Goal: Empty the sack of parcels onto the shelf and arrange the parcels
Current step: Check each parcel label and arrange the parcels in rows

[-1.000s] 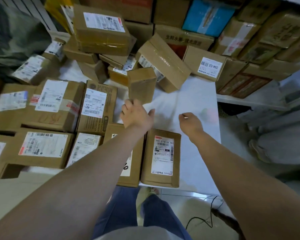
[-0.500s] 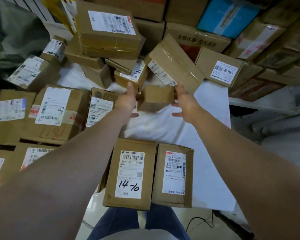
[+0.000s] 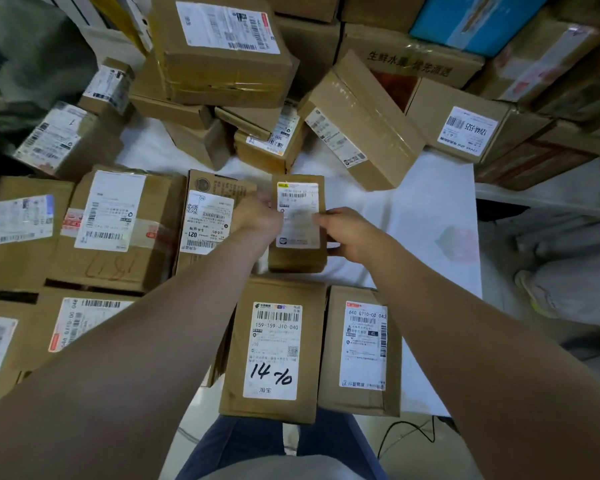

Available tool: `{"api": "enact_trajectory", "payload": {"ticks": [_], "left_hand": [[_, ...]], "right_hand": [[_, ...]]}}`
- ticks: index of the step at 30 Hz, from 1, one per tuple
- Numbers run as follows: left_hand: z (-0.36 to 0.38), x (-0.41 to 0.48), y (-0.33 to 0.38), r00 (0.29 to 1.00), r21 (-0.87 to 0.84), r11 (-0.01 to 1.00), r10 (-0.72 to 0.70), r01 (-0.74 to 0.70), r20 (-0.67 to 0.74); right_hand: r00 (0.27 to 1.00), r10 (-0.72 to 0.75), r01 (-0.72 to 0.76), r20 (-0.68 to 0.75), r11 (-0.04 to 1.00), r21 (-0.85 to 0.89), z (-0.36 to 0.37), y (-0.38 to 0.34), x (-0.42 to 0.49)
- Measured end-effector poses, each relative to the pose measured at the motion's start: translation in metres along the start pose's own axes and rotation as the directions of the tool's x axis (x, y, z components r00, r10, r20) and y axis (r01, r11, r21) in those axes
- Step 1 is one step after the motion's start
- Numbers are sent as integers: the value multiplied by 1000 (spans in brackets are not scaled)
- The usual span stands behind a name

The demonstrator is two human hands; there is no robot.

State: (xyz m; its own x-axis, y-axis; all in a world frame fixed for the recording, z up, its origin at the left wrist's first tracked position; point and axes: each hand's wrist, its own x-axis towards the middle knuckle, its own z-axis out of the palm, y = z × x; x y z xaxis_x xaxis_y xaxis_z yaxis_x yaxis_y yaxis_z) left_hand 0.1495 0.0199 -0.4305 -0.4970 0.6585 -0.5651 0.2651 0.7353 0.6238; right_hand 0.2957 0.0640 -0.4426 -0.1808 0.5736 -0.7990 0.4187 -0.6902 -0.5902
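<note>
Boxes crowd the white shelf [image 3: 430,209]: the "021" box [image 3: 207,220] just left of the parcel [image 3: 298,237], the "14-10" box [image 3: 274,351] nearer you, a tilted box [image 3: 364,119] and a heap [image 3: 222,64] behind. Your left hand [image 3: 257,216] and right hand [image 3: 345,232] clasp the parcel by its long sides — label up, over the shelf's bare middle; contact with it cannot be told.

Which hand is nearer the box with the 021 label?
Left. The left hand overlaps the right edge of the 021 box; the right hand is farther right, beyond the small parcel both hold.
</note>
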Motion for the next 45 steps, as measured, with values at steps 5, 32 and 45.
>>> {"api": "enact_trajectory", "payload": {"ticks": [5,32,45], "left_hand": [[-5,3,-2,999,326,945,37,-25,-28],[75,48,111,945,-581,809,117,88,305],[82,-19,110,957,-328,928,241,-178,162]], "right_hand": [[997,44,-37,68,995,-93,21,8,3],[716,-329,307,-615,941,-146,-97,-38,43],[953,-88,115,-289,990,78,-118,-18,-15]]}}
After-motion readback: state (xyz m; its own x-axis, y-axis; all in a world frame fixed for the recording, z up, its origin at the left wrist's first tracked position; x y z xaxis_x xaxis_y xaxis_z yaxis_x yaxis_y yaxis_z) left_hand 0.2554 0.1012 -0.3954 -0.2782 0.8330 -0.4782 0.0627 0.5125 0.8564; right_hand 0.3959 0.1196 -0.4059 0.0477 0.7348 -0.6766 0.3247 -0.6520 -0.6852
